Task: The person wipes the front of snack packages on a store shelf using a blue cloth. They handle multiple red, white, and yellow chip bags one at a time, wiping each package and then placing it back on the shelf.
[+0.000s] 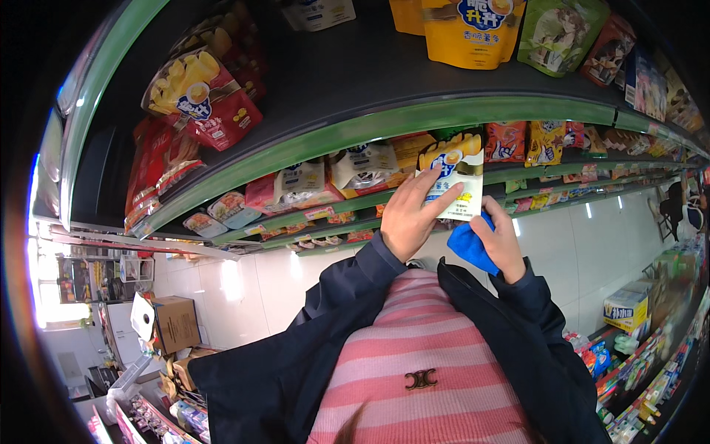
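A white-and-yellow snack pouch point(468, 183) printed with potato fries is in front of me, before the shelves. My left hand point(413, 213) lies over its left side, with thumb and fingers spread on the printed front. At the pouch's lower right corner, my right hand point(502, 238) grips a bunched blue cloth point(471, 244). The right thumb is by the pouch's bottom edge, and part of the cloth hides behind the fingers. Similar pouches are nearby: a red one point(222, 122) at upper left and a yellow one point(471, 41) on the top shelf.
A dark shelf with a green front edge point(355, 136) runs across above my hands. Lower tiers hold snack packets point(505, 141) and sealed bowls point(233, 208). Pale floor tiles point(244, 283) lie below. Behind me are a cardboard box point(176, 322) and another goods rack point(638, 361).
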`<state>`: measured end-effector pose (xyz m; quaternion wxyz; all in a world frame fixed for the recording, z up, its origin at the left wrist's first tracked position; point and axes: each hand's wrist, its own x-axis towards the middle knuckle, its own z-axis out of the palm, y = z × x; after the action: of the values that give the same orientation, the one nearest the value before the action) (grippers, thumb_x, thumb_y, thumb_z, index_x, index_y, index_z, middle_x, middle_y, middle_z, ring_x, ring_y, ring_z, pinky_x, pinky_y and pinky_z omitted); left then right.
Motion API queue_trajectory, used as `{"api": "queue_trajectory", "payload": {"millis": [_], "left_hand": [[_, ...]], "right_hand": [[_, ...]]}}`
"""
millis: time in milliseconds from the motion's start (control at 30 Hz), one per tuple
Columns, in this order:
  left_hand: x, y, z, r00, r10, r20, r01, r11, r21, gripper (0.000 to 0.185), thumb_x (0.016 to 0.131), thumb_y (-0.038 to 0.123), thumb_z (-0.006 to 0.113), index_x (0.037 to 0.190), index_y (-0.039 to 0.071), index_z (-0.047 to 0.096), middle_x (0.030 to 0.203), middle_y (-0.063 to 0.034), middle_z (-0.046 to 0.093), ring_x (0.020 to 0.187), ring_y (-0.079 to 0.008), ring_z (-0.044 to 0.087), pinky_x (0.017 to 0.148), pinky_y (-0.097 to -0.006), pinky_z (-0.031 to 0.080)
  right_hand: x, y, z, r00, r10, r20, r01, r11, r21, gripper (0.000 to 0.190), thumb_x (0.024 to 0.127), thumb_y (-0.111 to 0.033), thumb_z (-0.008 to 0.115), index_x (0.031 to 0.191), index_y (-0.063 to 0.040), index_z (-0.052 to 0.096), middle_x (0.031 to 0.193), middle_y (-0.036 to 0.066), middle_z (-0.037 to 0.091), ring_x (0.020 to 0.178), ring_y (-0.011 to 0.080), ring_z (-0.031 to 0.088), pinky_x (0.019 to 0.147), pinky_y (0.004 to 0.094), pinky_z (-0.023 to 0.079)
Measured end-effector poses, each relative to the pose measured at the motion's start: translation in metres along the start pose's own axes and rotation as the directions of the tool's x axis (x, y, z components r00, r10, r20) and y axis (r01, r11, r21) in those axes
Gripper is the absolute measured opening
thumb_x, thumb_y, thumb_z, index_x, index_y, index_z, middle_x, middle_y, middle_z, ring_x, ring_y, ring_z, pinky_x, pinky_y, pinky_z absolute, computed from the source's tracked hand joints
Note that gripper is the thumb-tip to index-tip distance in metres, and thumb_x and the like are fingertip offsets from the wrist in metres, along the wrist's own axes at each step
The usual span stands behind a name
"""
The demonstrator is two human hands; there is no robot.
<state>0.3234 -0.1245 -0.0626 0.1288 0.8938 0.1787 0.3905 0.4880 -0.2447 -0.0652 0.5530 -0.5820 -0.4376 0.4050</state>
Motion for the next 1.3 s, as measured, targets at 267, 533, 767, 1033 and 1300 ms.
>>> {"api": "queue_trajectory", "payload": {"millis": [267,533,767,1033,1300], "left_hand": [[-0.001,-0.023,-0.008,0.995,-0.005,0.101,0.002,1.000,0.031,0.060,0.075,0.015,0.072,0.133,0.018,0.057,0.132,-0.0183,0.053,0.117,-0.0365,0.054,0.098,-0.0487,0.045],[-0.033,-0.106,-0.023,0.954,-0.299,-0.007,0.283,0.897,0.340,0.068,0.084,0.023,0.069,0.142,0.004,0.039,0.139,-0.0185,0.047,0.127,-0.0363,0.045,0.107,-0.0470,0.035],[-0.062,-0.134,-0.006,0.953,-0.301,-0.035,0.292,0.886,0.361,0.043,0.084,0.001,0.056,0.125,0.013,0.060,0.128,-0.0087,0.060,0.120,-0.0296,0.055,0.097,-0.0415,0.047],[-0.066,-0.134,-0.003,0.959,-0.264,-0.101,0.280,0.846,0.453,0.043,0.080,0.001,0.058,0.119,0.019,0.065,0.129,-0.0071,0.059,0.121,-0.0264,0.055,0.092,-0.0423,0.050],[-0.068,-0.136,0.000,0.950,-0.275,-0.145,0.311,0.825,0.471,0.047,0.080,0.000,0.057,0.123,0.019,0.063,0.129,-0.0100,0.058,0.121,-0.0306,0.055,0.098,-0.0447,0.048]], "right_hand": [[0.020,0.012,0.013,0.993,0.004,-0.115,0.003,0.998,0.061,0.023,0.097,-0.017,0.058,0.107,0.003,0.063,0.093,0.001,0.064,0.083,0.0045,0.052,0.075,0.0214,0.044],[0.056,0.047,-0.003,0.978,0.153,-0.142,-0.067,0.875,0.480,0.025,0.097,-0.017,0.056,0.111,0.001,0.064,0.095,0.002,0.065,0.084,0.0078,0.057,0.076,0.0220,0.044],[0.089,0.066,0.006,0.963,0.268,-0.026,-0.192,0.749,0.634,0.023,0.097,-0.017,0.052,0.111,-0.002,0.062,0.096,0.002,0.063,0.086,0.0101,0.059,0.078,0.0257,0.047],[0.124,0.099,0.017,0.939,0.342,0.044,-0.326,0.838,0.437,0.020,0.094,-0.020,0.055,0.098,-0.002,0.064,0.089,0.004,0.062,0.079,0.0139,0.061,0.067,0.0297,0.050],[0.131,0.102,0.014,0.936,0.342,0.079,-0.344,0.851,0.397,0.025,0.093,-0.019,0.057,0.107,-0.001,0.067,0.092,0.005,0.066,0.079,0.0142,0.063,0.067,0.0299,0.050]]}}
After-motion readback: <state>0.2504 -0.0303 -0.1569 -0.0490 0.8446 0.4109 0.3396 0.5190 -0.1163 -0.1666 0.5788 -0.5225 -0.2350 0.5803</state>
